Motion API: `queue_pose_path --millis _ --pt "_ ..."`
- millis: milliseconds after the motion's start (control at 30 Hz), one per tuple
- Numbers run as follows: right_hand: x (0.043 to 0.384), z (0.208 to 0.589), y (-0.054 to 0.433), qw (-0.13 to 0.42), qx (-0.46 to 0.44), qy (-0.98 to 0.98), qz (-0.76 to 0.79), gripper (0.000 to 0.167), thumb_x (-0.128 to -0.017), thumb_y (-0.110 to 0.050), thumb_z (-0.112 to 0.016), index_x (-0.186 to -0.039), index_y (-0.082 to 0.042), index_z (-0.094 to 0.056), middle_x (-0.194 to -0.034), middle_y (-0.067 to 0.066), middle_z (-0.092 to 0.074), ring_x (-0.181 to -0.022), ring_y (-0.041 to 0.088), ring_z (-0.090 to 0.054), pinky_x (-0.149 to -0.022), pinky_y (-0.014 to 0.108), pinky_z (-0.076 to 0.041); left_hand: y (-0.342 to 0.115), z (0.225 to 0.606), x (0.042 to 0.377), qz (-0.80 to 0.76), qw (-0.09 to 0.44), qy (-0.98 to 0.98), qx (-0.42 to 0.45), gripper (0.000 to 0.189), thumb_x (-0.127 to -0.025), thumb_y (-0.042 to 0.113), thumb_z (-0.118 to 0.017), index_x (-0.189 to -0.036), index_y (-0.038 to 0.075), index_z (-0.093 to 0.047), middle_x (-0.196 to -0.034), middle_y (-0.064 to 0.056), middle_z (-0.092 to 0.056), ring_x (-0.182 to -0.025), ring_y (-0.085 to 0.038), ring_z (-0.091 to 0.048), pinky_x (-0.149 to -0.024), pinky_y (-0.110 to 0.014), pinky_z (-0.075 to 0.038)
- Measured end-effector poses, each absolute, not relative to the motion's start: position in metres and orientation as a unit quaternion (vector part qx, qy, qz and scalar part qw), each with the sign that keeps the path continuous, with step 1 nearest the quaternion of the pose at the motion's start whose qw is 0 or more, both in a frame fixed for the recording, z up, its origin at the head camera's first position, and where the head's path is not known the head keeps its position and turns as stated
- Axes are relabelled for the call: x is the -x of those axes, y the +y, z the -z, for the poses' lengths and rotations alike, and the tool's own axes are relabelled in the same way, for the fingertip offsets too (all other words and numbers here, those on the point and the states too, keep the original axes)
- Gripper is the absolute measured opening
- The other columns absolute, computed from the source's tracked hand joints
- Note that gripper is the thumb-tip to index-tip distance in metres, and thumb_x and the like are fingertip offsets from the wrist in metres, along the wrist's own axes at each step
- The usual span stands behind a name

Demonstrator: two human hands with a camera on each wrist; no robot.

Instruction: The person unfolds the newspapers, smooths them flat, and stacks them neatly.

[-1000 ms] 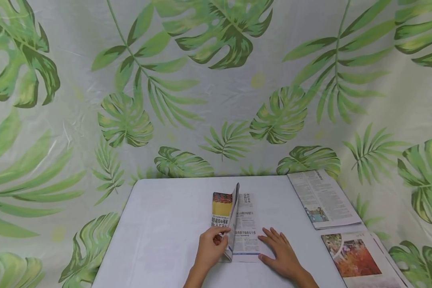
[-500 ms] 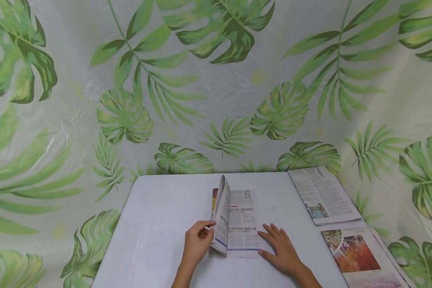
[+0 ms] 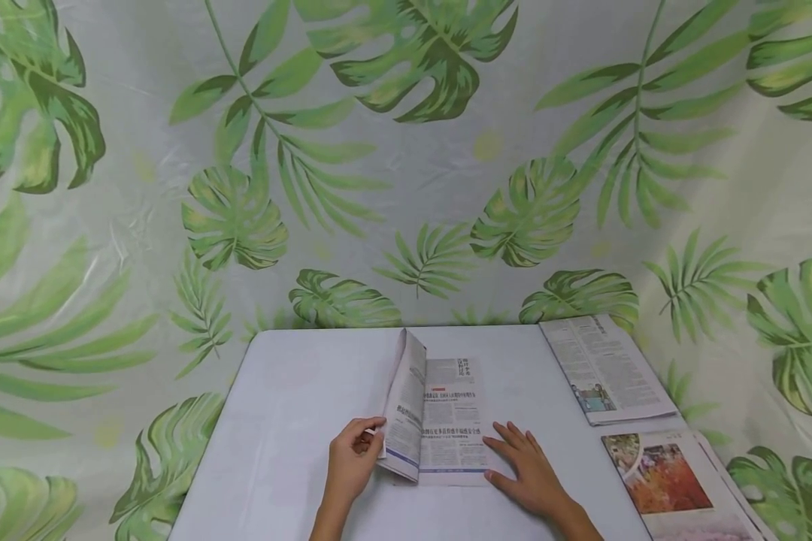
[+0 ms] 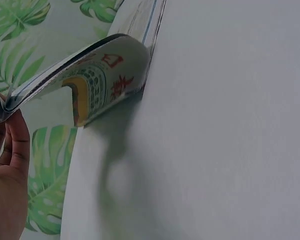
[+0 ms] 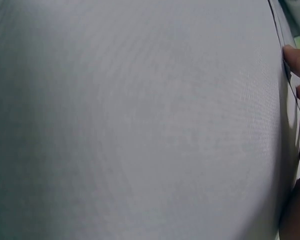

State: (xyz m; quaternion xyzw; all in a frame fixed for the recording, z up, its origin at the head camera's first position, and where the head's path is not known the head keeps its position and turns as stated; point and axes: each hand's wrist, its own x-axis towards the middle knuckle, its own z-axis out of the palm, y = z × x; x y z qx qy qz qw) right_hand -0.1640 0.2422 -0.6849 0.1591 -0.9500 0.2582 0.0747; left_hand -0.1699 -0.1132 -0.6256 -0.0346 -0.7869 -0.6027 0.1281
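Newspaper lies on the white table, part open: right-hand portion flat, print facing up; left-hand portion, several pages together, raised and leaning to the left. Left wrist view shows these pages bowed, with red characters and a yellow patch on the underside.

Left hand: at the left of the newspaper, near its lower corner. Fingers curled, thumb and fingers pinching the outer edge of the raised pages.

Right hand: at the right of the newspaper, fingers extended and slightly spread, fingertips resting at its right edge; no grip on it seen.

Other items, relative to the newspaper: a folded paper to the right and farther back, well apart; a picture paper with an orange-red photo to the right and nearer the front. Behind the newspaper, beyond the table, hangs a leaf-print sheet.
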Motion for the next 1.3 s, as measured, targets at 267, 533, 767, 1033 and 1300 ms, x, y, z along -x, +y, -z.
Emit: queue_pose_path --millis 267,533,767,1033,1300 --pt "0.163 0.684 0.248 0.065 -0.153 -0.956 -0.244 0.059 -0.088 -0.059 -0.072 -0.139 -0.029 -0.066 -0.158 0.003 -0.049 -0.153 0.036 -0.035 -0.121 0.064 -0.024 -0.139 0.63 0.166 0.604 0.161 -0.781 0.018 0.026 -0.09 -0.002 -0.075 -0.109 0.017 -0.078 -0.104 -0.002 -0.073 -0.079 -0.01 -0.066 -0.066 -0.021 -0.058" --pt "0.16 0.681 0.252 0.055 -0.15 -0.953 -0.255 0.059 -0.088 -0.058 -0.072 -0.137 -0.026 -0.067 -0.158 0.006 -0.05 -0.152 0.039 -0.035 -0.121 0.066 -0.022 -0.159 0.636 0.161 0.594 0.173 -0.786 -0.012 0.031 -0.091 -0.004 -0.073 -0.111 0.019 -0.076 -0.106 -0.003 -0.07 -0.077 -0.009 -0.066 -0.061 -0.021 -0.056" --pt "0.159 0.681 0.259 0.049 -0.142 -0.958 -0.246 0.061 -0.087 -0.061 -0.072 -0.138 -0.028 -0.066 -0.159 0.005 -0.049 -0.153 0.038 -0.034 -0.121 0.065 -0.022 -0.171 0.64 0.156 0.573 0.149 -0.805 -0.046 0.031 -0.094 -0.002 -0.07 -0.114 0.021 -0.075 -0.108 -0.001 -0.067 -0.078 -0.009 -0.065 -0.063 -0.022 -0.056" --pt "0.161 0.677 0.264 0.054 -0.149 -0.953 -0.257 0.06 -0.086 -0.056 -0.075 -0.136 -0.025 -0.068 -0.157 0.007 -0.051 -0.151 0.04 -0.036 -0.119 0.067 -0.023 -0.184 0.649 0.154 0.532 0.104 -0.838 -0.066 0.033 -0.099 0.004 -0.065 -0.127 0.021 -0.07 -0.112 -0.004 -0.064 -0.082 -0.008 -0.065 -0.067 -0.021 -0.054" --pt "0.159 0.674 0.272 0.05 -0.143 -0.956 -0.25 0.061 -0.086 -0.058 -0.075 -0.135 -0.023 -0.069 -0.155 0.01 -0.053 -0.15 0.042 -0.038 -0.119 0.067 -0.024 -0.203 0.655 0.148 0.501 0.056 -0.861 -0.073 0.042 -0.098 0.001 -0.063 -0.135 0.02 -0.066 -0.11 -0.007 -0.064 -0.066 -0.008 -0.052 -0.058 -0.021 -0.046"
